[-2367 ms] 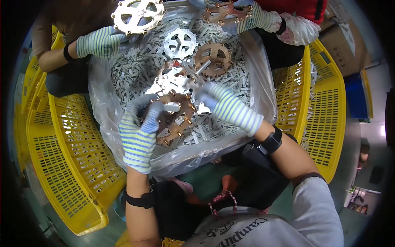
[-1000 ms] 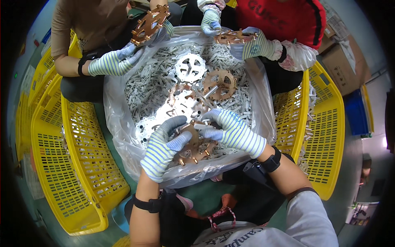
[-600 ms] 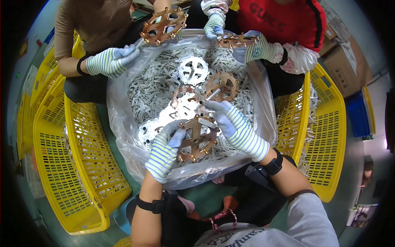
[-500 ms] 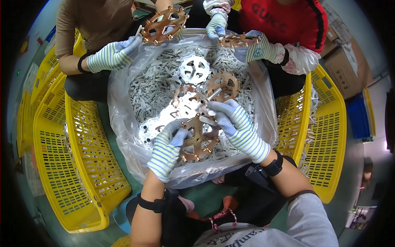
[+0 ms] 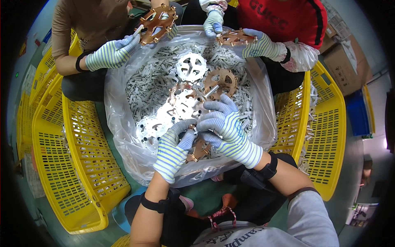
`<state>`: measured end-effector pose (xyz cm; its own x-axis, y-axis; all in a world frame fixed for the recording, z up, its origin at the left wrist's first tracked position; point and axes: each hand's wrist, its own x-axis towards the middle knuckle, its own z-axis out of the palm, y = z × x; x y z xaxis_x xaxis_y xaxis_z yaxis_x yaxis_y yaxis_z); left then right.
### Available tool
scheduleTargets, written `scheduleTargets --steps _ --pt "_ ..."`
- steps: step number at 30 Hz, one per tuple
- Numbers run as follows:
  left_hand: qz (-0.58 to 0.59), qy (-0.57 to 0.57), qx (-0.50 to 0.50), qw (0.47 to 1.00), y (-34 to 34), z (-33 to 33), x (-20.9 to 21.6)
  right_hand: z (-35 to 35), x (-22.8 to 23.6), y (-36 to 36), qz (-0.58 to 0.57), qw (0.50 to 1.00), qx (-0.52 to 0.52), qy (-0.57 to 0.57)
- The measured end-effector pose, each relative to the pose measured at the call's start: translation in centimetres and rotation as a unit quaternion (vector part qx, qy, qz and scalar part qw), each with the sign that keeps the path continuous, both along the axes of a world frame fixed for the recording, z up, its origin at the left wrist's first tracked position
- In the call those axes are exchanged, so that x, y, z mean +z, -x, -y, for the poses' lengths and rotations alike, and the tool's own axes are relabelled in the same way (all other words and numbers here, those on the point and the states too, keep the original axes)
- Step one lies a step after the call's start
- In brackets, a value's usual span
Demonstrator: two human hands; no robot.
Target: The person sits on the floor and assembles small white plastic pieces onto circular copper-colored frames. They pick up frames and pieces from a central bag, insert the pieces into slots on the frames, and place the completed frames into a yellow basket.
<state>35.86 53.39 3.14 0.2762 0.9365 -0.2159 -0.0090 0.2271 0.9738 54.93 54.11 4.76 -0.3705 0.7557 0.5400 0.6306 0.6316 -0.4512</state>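
A copper-coloured spoked metal disc with small knobs around its rim is held over the bin, tilted and largely hidden behind my gloves. My left hand, in a striped knit glove, grips its left edge between thumb and fingers. Across the disc's upper right lies my right hand, its fingers bent and their tips meeting near the left fingertips. What those tips pinch is hidden. Just beyond them, silvery discs lie in bright light, with a brown disc and another silvery disc farther back.
A plastic-lined bin contains many pale strips. Two co-workers opposite hold copper-coloured discs in gloved hands. Yellow slatted baskets stand at left and right. Cardboard boxes are at the far right.
My right hand has turned and moved left over the disc, covering much of it. The pale strip seen at its fingers before is now out of sight. My left hand keeps its grip.
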Motion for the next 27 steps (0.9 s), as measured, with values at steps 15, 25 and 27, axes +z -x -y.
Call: scheduleTargets --steps 15,25,27 --pt "-0.033 -0.073 0.011 0.997 0.0 0.2 -0.6 0.1 0.3 -0.4 -0.035 0.994 0.014 0.106" --pt "-0.057 -0.060 -0.011 0.996 0.5 0.0 0.4 0.2 0.5 -0.3 0.044 0.996 0.024 0.076" --pt "-0.088 -0.095 -0.017 0.991 0.7 0.0 0.0 0.3 0.8 -0.2 0.035 0.996 0.021 0.073"
